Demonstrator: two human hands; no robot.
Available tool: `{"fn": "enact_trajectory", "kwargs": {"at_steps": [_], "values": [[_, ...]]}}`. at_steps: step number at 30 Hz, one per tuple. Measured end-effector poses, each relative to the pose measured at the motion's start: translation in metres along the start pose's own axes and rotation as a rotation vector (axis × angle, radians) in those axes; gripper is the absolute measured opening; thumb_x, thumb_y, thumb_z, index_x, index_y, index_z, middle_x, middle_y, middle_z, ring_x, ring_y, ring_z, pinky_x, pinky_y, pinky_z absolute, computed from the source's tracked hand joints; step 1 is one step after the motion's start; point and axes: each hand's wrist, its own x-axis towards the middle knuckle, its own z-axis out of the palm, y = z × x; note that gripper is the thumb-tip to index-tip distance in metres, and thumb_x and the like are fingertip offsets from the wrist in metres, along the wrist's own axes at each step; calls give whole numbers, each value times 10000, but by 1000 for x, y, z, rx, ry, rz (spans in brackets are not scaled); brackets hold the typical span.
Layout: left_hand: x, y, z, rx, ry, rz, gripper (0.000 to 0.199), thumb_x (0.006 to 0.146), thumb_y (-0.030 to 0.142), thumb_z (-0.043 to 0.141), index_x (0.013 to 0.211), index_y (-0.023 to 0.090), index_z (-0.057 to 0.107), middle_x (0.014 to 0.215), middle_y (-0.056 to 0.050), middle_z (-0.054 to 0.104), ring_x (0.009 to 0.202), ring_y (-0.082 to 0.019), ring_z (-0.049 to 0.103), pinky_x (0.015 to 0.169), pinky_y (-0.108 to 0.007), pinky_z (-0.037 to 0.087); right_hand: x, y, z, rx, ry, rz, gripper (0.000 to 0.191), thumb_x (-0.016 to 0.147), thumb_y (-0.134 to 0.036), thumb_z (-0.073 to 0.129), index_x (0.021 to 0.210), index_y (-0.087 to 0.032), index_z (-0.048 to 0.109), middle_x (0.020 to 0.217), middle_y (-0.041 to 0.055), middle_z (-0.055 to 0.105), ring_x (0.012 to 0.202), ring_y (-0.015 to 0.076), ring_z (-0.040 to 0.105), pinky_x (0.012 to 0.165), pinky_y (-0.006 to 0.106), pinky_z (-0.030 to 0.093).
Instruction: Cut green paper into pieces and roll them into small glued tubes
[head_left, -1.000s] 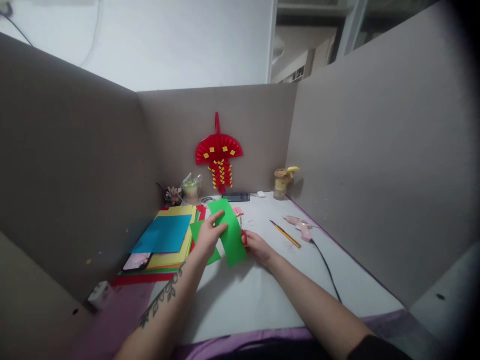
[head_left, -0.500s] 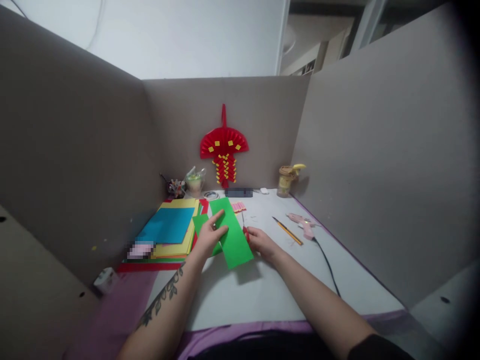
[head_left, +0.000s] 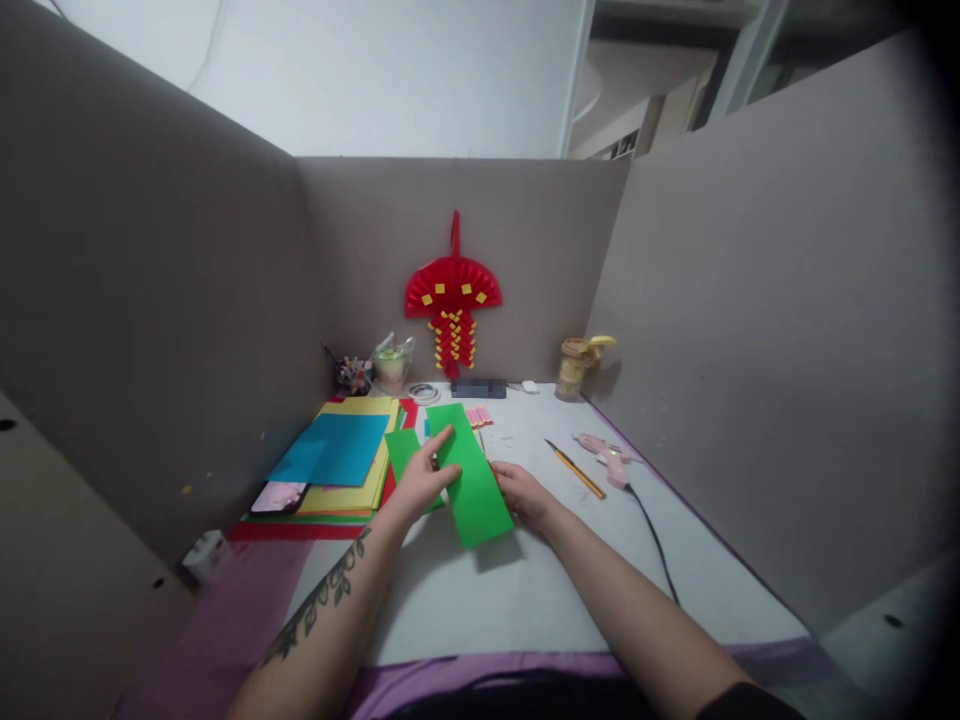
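Note:
My left hand [head_left: 420,482] grips a green paper strip [head_left: 474,490], with thumb and index finger lying over its face. The strip is raised above the white tabletop and tilted toward me. Close by its right edge, my right hand [head_left: 523,492] is closed round a pair of red-handled scissors [head_left: 493,466]. Most of the scissors is hidden behind the paper and fingers; only a bit of the handle and blade shows. Another green paper piece [head_left: 403,450] lies left of the strip, partly behind my left hand.
A stack of coloured paper with a blue sheet [head_left: 330,450] on top lies left, a phone [head_left: 279,497] on it. To the right are a pencil [head_left: 576,470] and a pink glue gun [head_left: 611,460] with its cord. A cup [head_left: 573,370] stands at the back; a red paper ornament [head_left: 453,290] hangs behind.
The green strip and both hands sit slightly further right and lower in view. The scissors show less, now mostly behind the strip. The camera has shifted a little.

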Motion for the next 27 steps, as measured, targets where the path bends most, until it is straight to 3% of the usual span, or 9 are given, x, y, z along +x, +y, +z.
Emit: {"fn": "enact_trajectory", "kwargs": {"at_steps": [8, 16, 27], "values": [[-2, 1, 1, 53, 11, 24, 722, 667, 196, 655, 1345, 188, 409, 1270, -104, 519, 811, -159, 562, 650, -220, 463, -1, 0, 0, 29, -53, 27, 437, 626, -501, 711, 902, -170, 641, 714, 33, 670, 669, 180, 616, 601, 265, 430], [-3, 4, 2, -21, 17, 7, 728, 652, 186, 675, 1335, 189, 424, 1249, -96, 539, 942, -209, 565, 762, -259, 471, -2, 0, 0, 38, -57, 29, 435, 625, -475, 719, 927, -171, 647, 730, 37, 677, 694, 187, 620, 616, 271, 440], [-4, 5, 3, -25, -12, -6, 742, 662, 193, 669, 1352, 189, 396, 1258, -99, 536, 994, -226, 561, 799, -281, 474, -2, -3, 1, 54, -68, 43, 449, 620, -491, 720, 923, -167, 648, 729, 44, 677, 692, 191, 624, 623, 283, 443]]}}
